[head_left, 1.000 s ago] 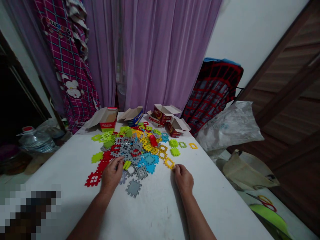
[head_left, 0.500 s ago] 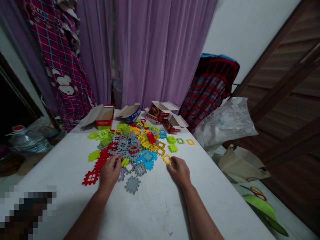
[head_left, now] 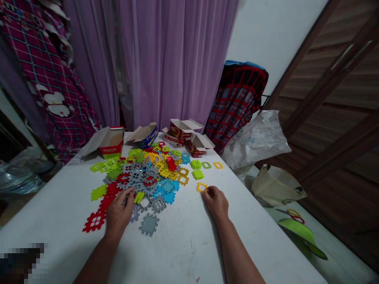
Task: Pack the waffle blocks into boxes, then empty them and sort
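A heap of plastic interlocking tiles in red, grey, blue, yellow and green covers the table's middle. At its near left edge rests my left hand, its fingers bent and the thumb a little apart, with no piece visible in them. Two small yellow-green strips lie just beside that thumb. My right hand pinches the edge of a yellow interlocking tile with a hollow centre, right of the heap. A red windowed tile and a plain grey tile lie nearest me.
Open cardboard boxes line the back: a red one, a blue one and two dark red ones. Green tiles and another yellow tile lie at the right. Bags stand beyond the white table's right edge.
The view has turned slightly right. My right hand has drawn the yellow tile a little to the right, away from the heap. My left hand has stayed near the same pieces.
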A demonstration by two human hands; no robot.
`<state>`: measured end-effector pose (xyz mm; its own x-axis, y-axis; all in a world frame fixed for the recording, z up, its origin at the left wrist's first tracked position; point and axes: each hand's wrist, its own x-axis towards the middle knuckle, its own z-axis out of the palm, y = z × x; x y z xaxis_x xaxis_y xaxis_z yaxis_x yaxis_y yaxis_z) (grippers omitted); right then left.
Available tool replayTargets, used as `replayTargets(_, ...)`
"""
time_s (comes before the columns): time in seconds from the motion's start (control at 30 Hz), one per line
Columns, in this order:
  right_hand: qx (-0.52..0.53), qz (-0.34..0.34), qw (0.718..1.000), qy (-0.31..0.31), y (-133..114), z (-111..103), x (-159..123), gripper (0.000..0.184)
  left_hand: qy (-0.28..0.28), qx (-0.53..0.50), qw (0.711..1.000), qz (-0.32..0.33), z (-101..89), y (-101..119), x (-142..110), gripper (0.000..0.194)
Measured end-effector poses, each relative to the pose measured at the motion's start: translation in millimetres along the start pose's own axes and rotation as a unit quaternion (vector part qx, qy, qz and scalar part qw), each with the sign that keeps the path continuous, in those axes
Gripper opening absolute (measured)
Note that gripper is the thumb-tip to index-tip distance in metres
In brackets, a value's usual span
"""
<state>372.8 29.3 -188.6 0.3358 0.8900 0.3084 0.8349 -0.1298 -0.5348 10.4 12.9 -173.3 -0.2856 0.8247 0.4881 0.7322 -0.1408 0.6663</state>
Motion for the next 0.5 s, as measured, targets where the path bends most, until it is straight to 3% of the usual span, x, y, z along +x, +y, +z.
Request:
replayTargets(0.2,0.055,-0.118,0.99,-0.047,22,-6,14,0.032,-0.002,0.003,1.0,-0.002,-0.2,2,0,0.034)
replayTargets(0.5,0.038,-0.114,0.988,-0.097,24,-12,21,0.03,-0.004,0.004,1.0,-0.009,0.8,1,-1,0.038)
